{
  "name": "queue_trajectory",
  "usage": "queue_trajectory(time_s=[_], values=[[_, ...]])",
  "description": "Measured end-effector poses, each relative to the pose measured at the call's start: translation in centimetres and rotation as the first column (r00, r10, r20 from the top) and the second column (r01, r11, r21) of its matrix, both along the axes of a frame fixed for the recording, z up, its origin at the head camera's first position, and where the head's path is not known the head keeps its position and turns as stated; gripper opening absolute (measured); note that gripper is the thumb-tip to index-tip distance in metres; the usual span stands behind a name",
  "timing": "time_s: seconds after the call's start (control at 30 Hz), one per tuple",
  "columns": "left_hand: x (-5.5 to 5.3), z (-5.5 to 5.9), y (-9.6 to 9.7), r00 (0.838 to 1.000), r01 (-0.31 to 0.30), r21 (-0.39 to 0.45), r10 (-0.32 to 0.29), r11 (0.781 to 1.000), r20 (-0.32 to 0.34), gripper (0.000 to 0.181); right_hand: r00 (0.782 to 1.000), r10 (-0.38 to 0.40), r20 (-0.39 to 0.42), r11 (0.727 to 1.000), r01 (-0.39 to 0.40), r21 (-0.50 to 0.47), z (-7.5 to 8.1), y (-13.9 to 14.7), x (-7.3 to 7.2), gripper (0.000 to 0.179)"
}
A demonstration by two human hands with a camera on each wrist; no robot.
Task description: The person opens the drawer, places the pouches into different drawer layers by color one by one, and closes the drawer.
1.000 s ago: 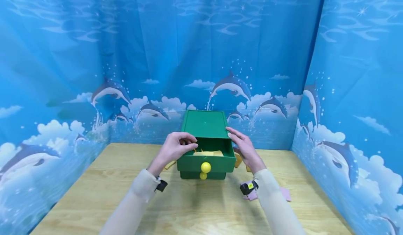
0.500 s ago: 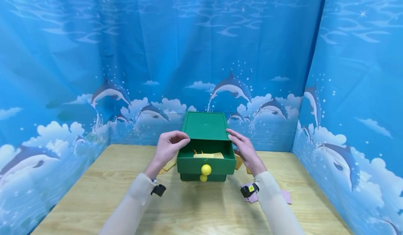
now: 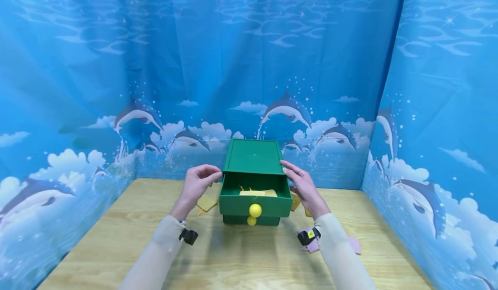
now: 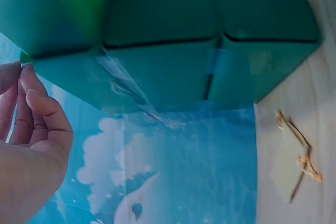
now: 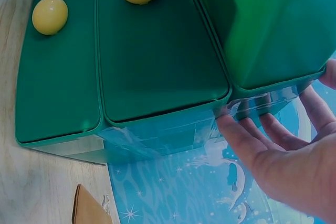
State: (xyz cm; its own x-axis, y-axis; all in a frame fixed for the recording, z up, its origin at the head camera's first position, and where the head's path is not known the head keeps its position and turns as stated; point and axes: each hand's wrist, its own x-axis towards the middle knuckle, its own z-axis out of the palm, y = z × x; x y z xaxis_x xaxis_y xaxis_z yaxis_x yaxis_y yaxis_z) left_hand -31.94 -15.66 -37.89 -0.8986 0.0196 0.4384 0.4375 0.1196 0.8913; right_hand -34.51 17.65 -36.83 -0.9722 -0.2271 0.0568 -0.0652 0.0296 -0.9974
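A green cabinet [image 3: 253, 156] with yellow knobs [image 3: 255, 210] stands on the table, its upper compartment open at the front. Inside that compartment lie pale yellow flat pieces [image 3: 258, 193] with thin orange cords. My left hand [image 3: 199, 185] is beside the cabinet's upper left corner, thumb and fingers loosely bent, with nothing visible between them. In the left wrist view, its fingertips come close to the green corner; contact is unclear. My right hand [image 3: 305, 190] rests on the cabinet's right side, fingers extended along the wall in the right wrist view.
Left of the cabinet, a tan flat piece with a cord [image 3: 207, 202] lies on the wooden table [image 3: 241, 259]. More tan pieces [image 3: 295, 201] lie to the right, partly behind my right hand. Pink cloth [image 3: 355, 244] shows under the right forearm. A dolphin-print curtain [image 3: 249, 65] surrounds the table.
My left hand has moved left and away from the open compartment to the cabinet's left corner. The tan piece behind it shows more. My right hand stays at the right side.
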Motion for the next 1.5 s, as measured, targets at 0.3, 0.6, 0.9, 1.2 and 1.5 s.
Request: queue_trajectory(time_s=[0.3, 0.6, 0.9, 1.2, 1.5], values=[[0.5, 0.2, -0.5, 0.994, -0.005, -0.040, 0.009, 0.999, 0.111, 0.020, 1.000, 0.002, 0.008, 1.000, -0.001, -0.014, -0.1, 0.2, 0.0, 0.049], [-1.9, -3.0, -2.5, 0.985, 0.018, -0.097, -0.001, 0.995, 0.170, 0.022, 1.000, 0.000, 0.002, 1.000, 0.000, 0.002, 0.1, -0.1, 0.0, 0.048], [-3.2, -4.8, -3.7, 0.979, -0.004, -0.245, 0.053, 0.970, 0.194, 0.022, 1.000, 0.004, -0.006, 1.000, -0.004, -0.001, 0.3, 0.0, -0.3, 0.049], [-4.4, -6.9, -4.3, 0.966, -0.001, -0.351, 0.092, 0.936, 0.243, 0.022, 1.000, 0.012, 0.013, 1.000, -0.012, -0.017, 0.1, 0.2, 0.0, 0.050], [-5.1, -8.0, -4.9, 0.966, 0.109, -0.359, -0.014, 0.927, 0.257, 0.028, 1.000, 0.015, 0.009, 1.000, -0.015, -0.011, 0.1, 0.0, -0.1, 0.050]])
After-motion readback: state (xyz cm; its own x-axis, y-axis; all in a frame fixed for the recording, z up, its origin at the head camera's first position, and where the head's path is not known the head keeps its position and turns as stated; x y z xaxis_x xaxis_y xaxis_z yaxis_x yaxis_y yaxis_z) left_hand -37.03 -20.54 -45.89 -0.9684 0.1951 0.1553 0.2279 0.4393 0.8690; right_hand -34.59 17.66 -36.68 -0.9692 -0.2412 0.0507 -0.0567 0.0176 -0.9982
